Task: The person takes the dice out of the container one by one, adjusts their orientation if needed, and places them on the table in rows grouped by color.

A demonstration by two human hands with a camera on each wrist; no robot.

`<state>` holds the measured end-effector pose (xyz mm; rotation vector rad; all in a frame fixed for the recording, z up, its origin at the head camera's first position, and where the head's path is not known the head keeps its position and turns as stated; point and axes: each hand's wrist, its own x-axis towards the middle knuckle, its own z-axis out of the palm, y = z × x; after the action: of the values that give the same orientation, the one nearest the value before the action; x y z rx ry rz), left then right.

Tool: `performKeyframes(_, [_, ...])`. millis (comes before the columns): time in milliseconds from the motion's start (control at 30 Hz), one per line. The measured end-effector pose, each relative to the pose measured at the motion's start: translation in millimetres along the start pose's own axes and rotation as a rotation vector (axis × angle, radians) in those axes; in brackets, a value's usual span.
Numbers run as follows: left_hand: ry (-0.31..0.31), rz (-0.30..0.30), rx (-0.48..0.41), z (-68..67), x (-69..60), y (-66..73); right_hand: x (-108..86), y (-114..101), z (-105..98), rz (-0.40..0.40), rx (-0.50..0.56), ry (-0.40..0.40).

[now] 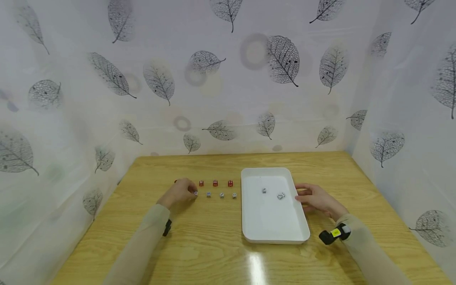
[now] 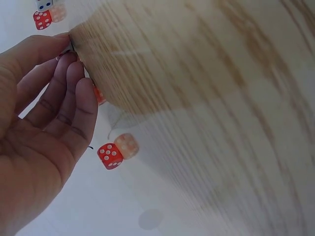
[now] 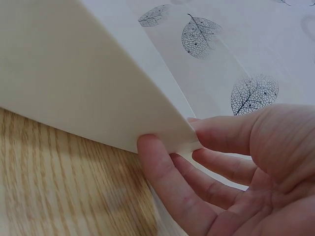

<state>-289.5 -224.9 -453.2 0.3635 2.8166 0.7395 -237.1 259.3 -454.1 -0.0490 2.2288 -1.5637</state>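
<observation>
My left hand (image 1: 180, 191) pinches a small white die (image 1: 195, 193) between thumb and fingertips at the left end of a row of white dice on the table. In the left wrist view the fingers mostly hide that die. Beyond it runs a row of red dice (image 1: 215, 183), one of them partly behind the left hand. With thumb at the rim and fingers against the outer wall, my right hand (image 1: 318, 200) holds the right side of a white tray (image 1: 267, 225). Three white dice lie in the tray, one apart (image 1: 264, 190) and two close together (image 1: 281, 196).
The wooden table (image 1: 199, 253) ends at a leaf-patterned curtain (image 1: 228, 99) at the back and both sides. More white dice (image 1: 221, 195) stand spaced out between the left hand and the tray. Each wrist carries a black camera (image 1: 333, 233).
</observation>
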Motion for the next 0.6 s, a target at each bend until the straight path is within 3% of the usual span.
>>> performKeyframes(233, [-0.012,0.001,-0.021,-1.9,-5.2,-0.4,-0.5,0,1,0.001,0.005,-0.011])
performKeyframes(400, [-0.019,-0.008,-0.083,-8.0,-8.5,0.8,1.5,2,0,0.008,0.003,0.001])
performKeyframes(600, [0.048,0.097,-0.042,-12.1,-4.6,7.4,1.2,2,-1,0.009,0.012,-0.001])
